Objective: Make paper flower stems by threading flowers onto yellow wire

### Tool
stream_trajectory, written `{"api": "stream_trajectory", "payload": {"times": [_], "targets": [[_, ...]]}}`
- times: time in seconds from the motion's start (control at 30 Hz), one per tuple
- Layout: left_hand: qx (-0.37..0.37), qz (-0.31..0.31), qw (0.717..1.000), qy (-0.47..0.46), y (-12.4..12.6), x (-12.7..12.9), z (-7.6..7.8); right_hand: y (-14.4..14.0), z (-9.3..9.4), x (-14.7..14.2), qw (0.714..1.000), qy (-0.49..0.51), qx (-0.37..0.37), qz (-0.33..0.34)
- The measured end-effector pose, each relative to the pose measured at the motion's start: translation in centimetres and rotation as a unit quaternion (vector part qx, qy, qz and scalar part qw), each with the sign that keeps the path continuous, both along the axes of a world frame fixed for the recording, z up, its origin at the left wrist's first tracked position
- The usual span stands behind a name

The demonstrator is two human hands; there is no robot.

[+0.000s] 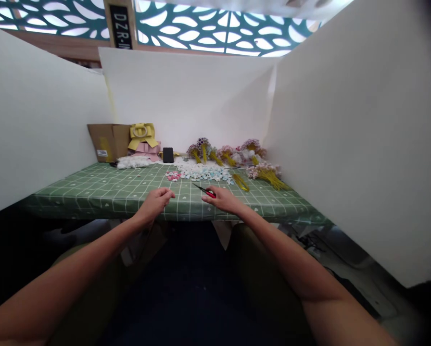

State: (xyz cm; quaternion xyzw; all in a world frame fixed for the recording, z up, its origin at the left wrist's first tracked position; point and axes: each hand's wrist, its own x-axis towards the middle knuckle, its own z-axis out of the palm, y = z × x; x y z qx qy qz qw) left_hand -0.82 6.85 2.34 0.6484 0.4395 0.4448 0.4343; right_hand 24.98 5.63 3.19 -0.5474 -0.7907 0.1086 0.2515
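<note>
Two bare forearms reached from the near edge toward a table (103, 192) covered in green checked cloth. The left hand (155, 202) rested at the table's front edge, fingers curled loosely inward; whether it held anything could not be told. The right hand (222, 198) lay just beside it, fingers closed around the red handles of a pair of scissors (205, 191), whose dark blades pointed left and away from the person. Just beyond the scissors lay a scatter of small white, blue and pink paper pieces (204, 173). Farther back, bunches of small flowers on yellow stems (237, 156) lay in a row (one bunch (268, 175) apart, to the right). At the far left stood a cardboard box (109, 141), with yellow and pink ribbon bows (143, 139) and a small black object (168, 154) beside it. White partition boards (186, 96) walled in the table on three sides.
</note>
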Motion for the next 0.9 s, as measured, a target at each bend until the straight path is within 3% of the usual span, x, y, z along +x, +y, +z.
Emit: {"api": "stream_trajectory", "payload": {"times": [0.1,0.2,0.33,0.47,0.53,0.63,0.73,0.9], "targets": [[0.027,0.054,0.998,0.035,0.7,-0.2,-0.4,2.0,-1.3,1.0,0.986,-0.129,0.06,-0.09],[0.02,0.046,0.998,0.032,0.8,-0.1,-0.6,4.5,-2.3,1.5,0.968,-0.192,0.06,-0.147],[0.008,0.028,0.998,0.047,0.1,0.2,-0.4,6.5,-2.5,1.4,0.965,-0.196,0.065,-0.159],[0.073,0.043,0.988,0.127,-0.6,0.2,0.2,5.2,-1.7,1.0,0.962,-0.159,0.129,-0.183],[0.123,0.038,0.976,0.175,-1.0,0.3,0.4,3.5,-1.4,0.7,0.959,-0.11,0.213,-0.153],[0.172,-0.025,0.957,0.231,-1.6,0.7,0.8,1.0,-1.7,0.0,0.951,-0.067,0.303,-0.011],[0.189,-0.093,0.942,0.263,-2.4,1.1,1.2,-0.9,-2.6,-0.2,0.954,-0.115,0.264,0.082],[0.152,-0.096,0.957,0.227,-2.3,1.2,1.3,-3.7,-3.3,0.7,0.967,-0.141,0.193,0.088]]}}
